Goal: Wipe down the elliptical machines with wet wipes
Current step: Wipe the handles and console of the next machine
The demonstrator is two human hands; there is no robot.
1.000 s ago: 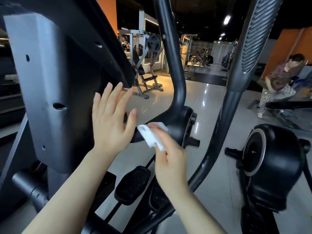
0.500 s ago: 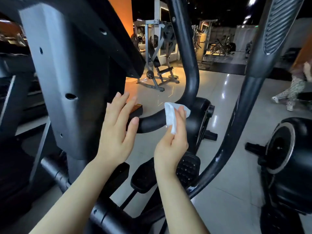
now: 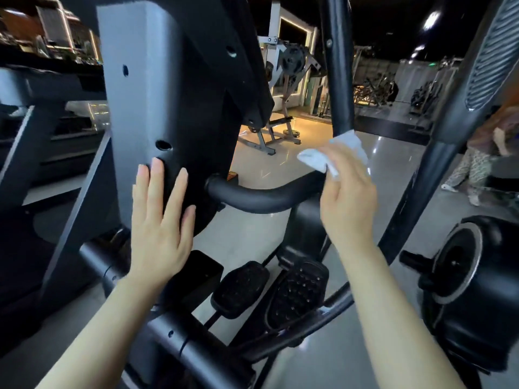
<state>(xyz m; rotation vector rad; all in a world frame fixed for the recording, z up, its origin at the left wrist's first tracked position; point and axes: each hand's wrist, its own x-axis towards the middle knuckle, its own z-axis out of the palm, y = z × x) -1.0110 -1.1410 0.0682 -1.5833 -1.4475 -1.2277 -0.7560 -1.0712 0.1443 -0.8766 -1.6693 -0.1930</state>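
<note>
I stand at a black elliptical machine whose grey console column point(image 3: 140, 113) fills the upper left. My left hand point(image 3: 160, 220) lies flat with straight fingers against the column's dark side. My right hand point(image 3: 348, 197) grips a crumpled white wet wipe point(image 3: 323, 158) and presses it where the curved black handlebar point(image 3: 261, 196) meets the upright black arm point(image 3: 338, 80). The pedals point(image 3: 280, 293) sit low between my forearms.
A second elliptical's black flywheel housing point(image 3: 471, 282) stands at the right, with its ribbed handle point(image 3: 488, 60) rising above. A person point(image 3: 483, 164) is at the far right edge. Weight machines point(image 3: 286, 88) stand on the shiny floor behind. A treadmill point(image 3: 42, 113) is on the left.
My right hand slid the wipe along the curved bar to the right and up, to the base of the upright arm. My left hand stayed flat on the column.
</note>
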